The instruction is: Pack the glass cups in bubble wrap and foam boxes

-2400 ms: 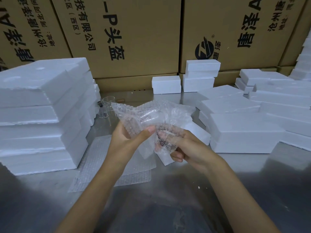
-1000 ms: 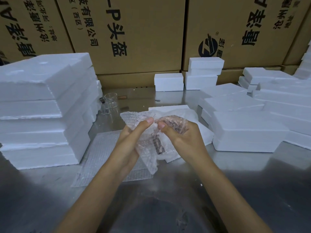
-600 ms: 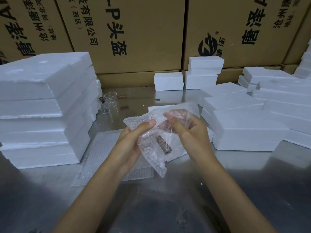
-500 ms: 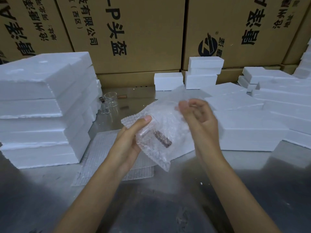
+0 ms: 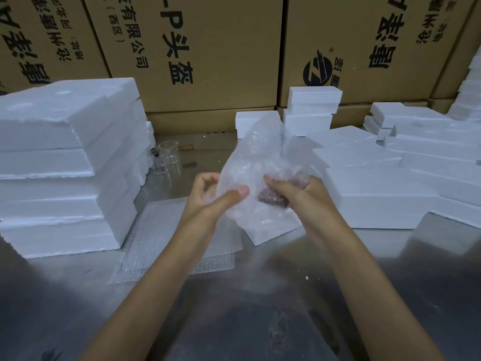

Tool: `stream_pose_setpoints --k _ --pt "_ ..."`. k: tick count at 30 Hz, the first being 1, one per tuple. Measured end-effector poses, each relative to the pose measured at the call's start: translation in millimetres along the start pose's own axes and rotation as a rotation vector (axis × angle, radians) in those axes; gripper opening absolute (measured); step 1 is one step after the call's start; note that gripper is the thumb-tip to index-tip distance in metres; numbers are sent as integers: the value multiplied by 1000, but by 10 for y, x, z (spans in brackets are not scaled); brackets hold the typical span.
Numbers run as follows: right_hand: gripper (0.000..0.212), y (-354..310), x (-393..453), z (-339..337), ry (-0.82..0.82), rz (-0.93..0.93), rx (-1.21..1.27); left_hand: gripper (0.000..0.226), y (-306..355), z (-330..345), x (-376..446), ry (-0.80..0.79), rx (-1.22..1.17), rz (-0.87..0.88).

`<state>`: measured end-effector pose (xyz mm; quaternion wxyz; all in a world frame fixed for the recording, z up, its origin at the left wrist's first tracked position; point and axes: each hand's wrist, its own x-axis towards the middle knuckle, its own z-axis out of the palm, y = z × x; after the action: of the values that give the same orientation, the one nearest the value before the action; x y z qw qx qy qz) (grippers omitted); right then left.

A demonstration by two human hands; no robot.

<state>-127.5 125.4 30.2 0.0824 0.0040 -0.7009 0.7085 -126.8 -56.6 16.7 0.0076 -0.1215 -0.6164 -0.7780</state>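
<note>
Bubble wrap [image 5: 253, 173], bunched into a loose bundle, is held in the air above the worktop [image 5: 260, 308] between both hands, with its free end standing up toward the far side. The left hand [image 5: 208, 196] grips the left of the bundle, thumb pressed across the front and fingers curled behind; the right hand [image 5: 302, 194] has its fingers clenched on the right of it, over a dark reddish patch seen through the film. Whether a glass cup sits inside cannot be told from this view (the plastic is too cloudy).

If glass is in there, the likely trouble is a slack wrap: the upright end is unsecured, so a loosened grip could let the bundle unroll and the contents slide out onto the hard metal. Squeezing harder to prevent that could crack thin glass.

Below the hands lie flat sheets of bubble wrap [image 5: 161, 230] and a foam box [image 5: 270, 230] at an angle. Bare glass cups [image 5: 168, 156] stand farther off, just beside the tall foam stack [image 5: 67, 162] on the left. More foam boxes [image 5: 390, 183] crowd the right side and the far edge, and printed cardboard cartons [image 5: 208, 48] wall off the back.
</note>
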Motion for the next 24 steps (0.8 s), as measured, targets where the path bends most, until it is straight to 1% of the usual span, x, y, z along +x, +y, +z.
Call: stream_pose_setpoints --k 2,4,6,8,10,13,16,17,19,20,21,23,24 --pt "21 -4 -13 -66 117 -34 64 63 -16 11 -35 -139 228 17" --pt "28 16 -54 -123 182 -77 -11 63 -52 60 -104 -254 456 62" --pt "31 100 -107 -174 227 -97 -103 62 -115 146 -168 -293 644 111" --pt "32 194 -167 -215 279 -126 -215 62 -178 225 -209 -328 740 112" --pt "35 279 -209 -247 321 -155 -313 55 -236 256 -219 -350 740 87" --pt "45 388 -242 -240 341 -214 -384 42 -309 258 -196 -275 739 80" --pt "38 445 -253 -191 310 -235 -469 17 -398 258 -150 -146 661 101" --pt "34 455 -257 -182 288 -234 -489 13 -420 255 -133 -115 640 105" --pt "23 480 -254 -170 255 -246 -504 16 -439 248 -107 -60 624 104" --pt "16 475 -264 -154 257 -269 -506 18 -437 241 -96 -29 612 104" --pt "13 458 -288 -128 271 -312 -512 22 -431 235 -87 0 586 107" --pt "21 428 -348 -64 279 -483 -537 36 -415 233 -75 49 503 97" --pt "23 430 -378 -30 252 -582 -593 43 -403 238 -70 62 465 79"
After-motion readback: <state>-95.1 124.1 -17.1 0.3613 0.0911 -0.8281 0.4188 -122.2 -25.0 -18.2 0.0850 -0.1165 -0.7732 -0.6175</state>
